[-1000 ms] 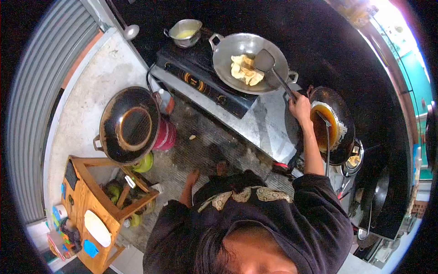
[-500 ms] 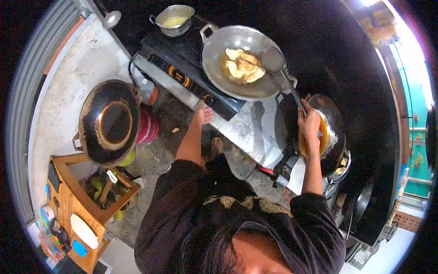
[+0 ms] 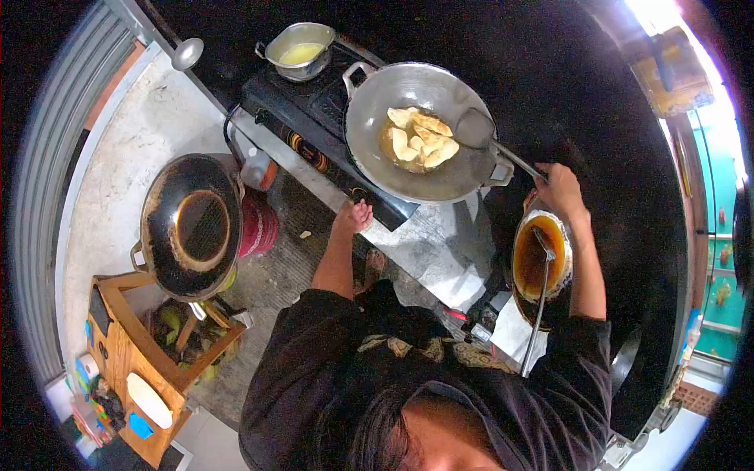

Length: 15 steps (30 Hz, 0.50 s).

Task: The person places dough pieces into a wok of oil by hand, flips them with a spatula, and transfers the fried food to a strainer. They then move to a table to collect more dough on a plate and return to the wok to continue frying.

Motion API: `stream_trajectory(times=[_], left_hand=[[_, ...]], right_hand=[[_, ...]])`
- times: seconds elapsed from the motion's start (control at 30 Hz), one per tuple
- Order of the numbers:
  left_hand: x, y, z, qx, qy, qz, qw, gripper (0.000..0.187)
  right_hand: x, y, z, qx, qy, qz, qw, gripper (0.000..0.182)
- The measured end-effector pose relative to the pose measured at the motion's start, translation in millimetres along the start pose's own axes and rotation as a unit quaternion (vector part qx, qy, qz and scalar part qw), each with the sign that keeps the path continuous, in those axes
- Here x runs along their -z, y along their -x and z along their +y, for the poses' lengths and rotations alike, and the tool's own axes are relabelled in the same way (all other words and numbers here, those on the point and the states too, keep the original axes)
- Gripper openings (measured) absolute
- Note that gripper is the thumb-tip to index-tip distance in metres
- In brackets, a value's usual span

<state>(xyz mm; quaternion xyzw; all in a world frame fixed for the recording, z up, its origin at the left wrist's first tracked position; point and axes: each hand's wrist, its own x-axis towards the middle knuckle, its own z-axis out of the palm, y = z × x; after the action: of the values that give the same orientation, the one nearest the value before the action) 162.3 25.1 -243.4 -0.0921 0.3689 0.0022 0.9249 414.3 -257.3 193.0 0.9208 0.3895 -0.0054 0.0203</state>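
Note:
My right hand [image 3: 561,191] is closed around the handle of a long spatula [image 3: 474,128]. Its broad dark blade rests against the right inner wall of a big metal wok [image 3: 440,184]. Pale yellow pieces of food [image 3: 424,141] lie in oil at the wok's bottom, left of the blade. My left hand [image 3: 355,217] hangs near the front of the black gas stove [image 3: 393,208], close to its knob, fingers loosely bent and holding nothing. Below my right hand, a second pan holds brown liquid [image 3: 538,259] with a long-handled ladle [image 3: 540,294] in it.
A small pot [image 3: 300,55] of yellowish liquid stands at the stove's far end. Left, a blackened wok [image 3: 192,228] with dark oil sits above a red container [image 3: 258,228]. A wooden stool-like frame [image 3: 149,392] stands lower left. A round metal ladle bowl [image 3: 187,54] lies upper left.
My right hand has moved up and right with the spatula, whose blade sits lower in the wok, farther from the food. The brown liquid and ladle now show more. My left fingers are more bent.

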Motion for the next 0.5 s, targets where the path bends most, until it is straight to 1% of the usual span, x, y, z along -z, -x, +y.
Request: stream_trajectory(times=[0.07,0.1,0.13,0.23,0.27,0.33,0.37,0.4,0.43,0.5], left_hand=[[43,-33,13,0.049,0.029,-0.126,0.99,0.056],[39,-24,15,0.143,0.13,-0.098,0.976,0.057],[34,-14,18,0.234,0.228,-0.068,0.943,0.058],[34,21,4,0.124,0.098,-0.035,0.987,0.059],[33,45,-10,0.016,-0.008,-0.018,1.0,0.057],[41,86,-24,-0.073,-0.159,0.07,0.982,0.052],[52,107,-26,-0.055,-0.203,0.142,0.967,0.049],[94,105,-29,-0.063,-0.178,0.135,0.973,0.047],[150,95,-31,-0.071,-0.153,0.128,0.977,0.044],[230,108,-36,-0.053,-0.191,0.091,0.976,0.039]], right_hand=[[15,-9,1,-0.004,-0.005,-0.077,0.997,0.023],[24,-14,2,-0.007,-0.009,-0.114,0.993,0.023],[28,-21,5,-0.034,-0.049,-0.181,0.982,0.027],[30,-29,10,-0.119,-0.182,-0.31,0.925,0.024],[23,-27,15,-0.122,-0.231,-0.331,0.907,0.022],[-8,-25,24,-0.121,-0.327,-0.368,0.862,0.02],[-22,-20,19,-0.157,-0.326,-0.361,0.859,0.021],[-37,-16,16,-0.158,-0.38,-0.36,0.837,0.022],[-52,-11,13,-0.159,-0.433,-0.359,0.812,0.023],[-80,-3,-3,-0.151,-0.485,-0.302,0.807,0.024]])
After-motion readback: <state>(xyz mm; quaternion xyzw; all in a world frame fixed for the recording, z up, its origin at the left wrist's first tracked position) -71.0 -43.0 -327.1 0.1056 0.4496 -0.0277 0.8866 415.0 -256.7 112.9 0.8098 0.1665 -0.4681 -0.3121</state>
